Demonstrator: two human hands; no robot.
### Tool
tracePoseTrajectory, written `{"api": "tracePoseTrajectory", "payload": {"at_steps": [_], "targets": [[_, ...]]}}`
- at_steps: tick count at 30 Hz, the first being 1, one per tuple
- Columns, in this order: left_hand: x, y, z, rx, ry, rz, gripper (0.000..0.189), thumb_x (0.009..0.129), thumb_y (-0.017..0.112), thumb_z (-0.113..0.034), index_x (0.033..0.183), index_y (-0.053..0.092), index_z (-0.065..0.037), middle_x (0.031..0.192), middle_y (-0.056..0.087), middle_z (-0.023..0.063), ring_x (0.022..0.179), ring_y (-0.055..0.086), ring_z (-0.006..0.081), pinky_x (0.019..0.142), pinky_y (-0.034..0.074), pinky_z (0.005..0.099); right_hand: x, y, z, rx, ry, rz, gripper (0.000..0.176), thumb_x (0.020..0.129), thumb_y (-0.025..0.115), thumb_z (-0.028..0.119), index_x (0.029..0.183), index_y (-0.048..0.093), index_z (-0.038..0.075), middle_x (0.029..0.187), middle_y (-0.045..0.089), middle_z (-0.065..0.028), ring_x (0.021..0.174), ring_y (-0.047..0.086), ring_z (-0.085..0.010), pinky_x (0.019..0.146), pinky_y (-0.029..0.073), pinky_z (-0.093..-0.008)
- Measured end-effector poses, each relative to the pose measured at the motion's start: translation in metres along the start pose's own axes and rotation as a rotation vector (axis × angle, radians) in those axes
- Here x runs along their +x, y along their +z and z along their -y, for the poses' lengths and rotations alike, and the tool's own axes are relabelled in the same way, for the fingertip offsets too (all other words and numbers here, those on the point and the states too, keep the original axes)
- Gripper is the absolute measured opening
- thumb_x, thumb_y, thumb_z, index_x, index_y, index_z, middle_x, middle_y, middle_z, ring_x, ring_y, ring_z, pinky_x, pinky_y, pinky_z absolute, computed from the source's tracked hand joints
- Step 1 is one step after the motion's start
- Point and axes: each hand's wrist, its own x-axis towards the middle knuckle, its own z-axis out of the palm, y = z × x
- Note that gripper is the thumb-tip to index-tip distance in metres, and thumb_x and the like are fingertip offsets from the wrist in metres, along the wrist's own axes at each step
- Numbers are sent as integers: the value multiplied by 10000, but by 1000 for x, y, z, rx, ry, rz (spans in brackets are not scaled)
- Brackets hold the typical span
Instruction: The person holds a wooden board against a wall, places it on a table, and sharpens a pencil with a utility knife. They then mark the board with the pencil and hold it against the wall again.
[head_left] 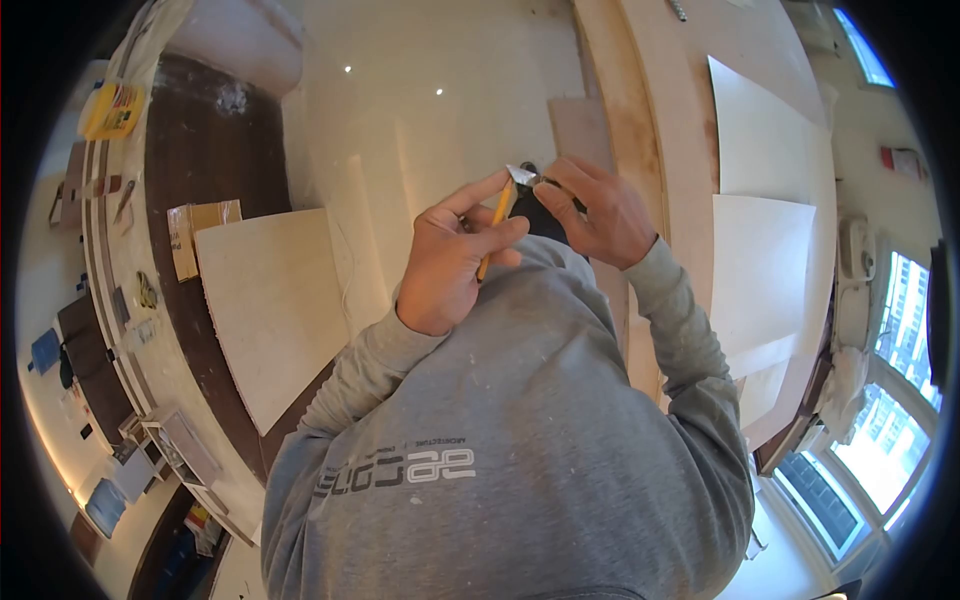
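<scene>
My left hand [455, 250] is closed around a yellow pencil [502, 205], which slants up from between the thumb and fingers. The pencil's upper end meets a small shiny metal piece [521, 175], flat and pointed at its left end. My left index finger reaches right to this piece. From the other side, my right hand [605, 210] is closed with its thumb and fingers pinched at the piece's right end. A small dark round shape [529, 166] shows just behind the metal. Both hands are in front of my chest, over the grey sweatshirt [500, 400].
A long wooden board edge [640, 120] runs along my right, with white sheets [762, 262] lying beyond it. To my left, a pale panel [275, 310] and a cardboard piece [190, 235] rest on a dark brown surface [215, 130]. A yellow container [112, 110] stands far left.
</scene>
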Motion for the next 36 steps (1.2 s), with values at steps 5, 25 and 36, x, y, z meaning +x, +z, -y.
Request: {"api": "tracePoseTrajectory", "payload": {"at_steps": [5,25,36], "targets": [[-2,3,-1,20,-10,3,581,913,796,28,1468,627,-5,915,657,18,739,671,92,668,592,225,-4,3,-2,-3,-37,-25,164,1008,697,252,1012,691,88,881,671,-106,691,663,-357,586,519,-463],[0,8,1,-53,-12,82,470,1121,610,-190,1533,552,27,875,474,-67,738,352,44,639,358,227,-4,0,14,39,0,27,222,1040,678,305,1041,681,83,856,646,-117,677,643,-371,580,497,-474],[1,13,1,-126,-17,122,441,1122,566,-103,1529,534,64,958,531,-54,753,382,38,655,393,219,-1,-5,13,30,-11,44,262,1046,670,319,1188,727,107,923,701,-115,708,688,-361,606,546,-456]]}}
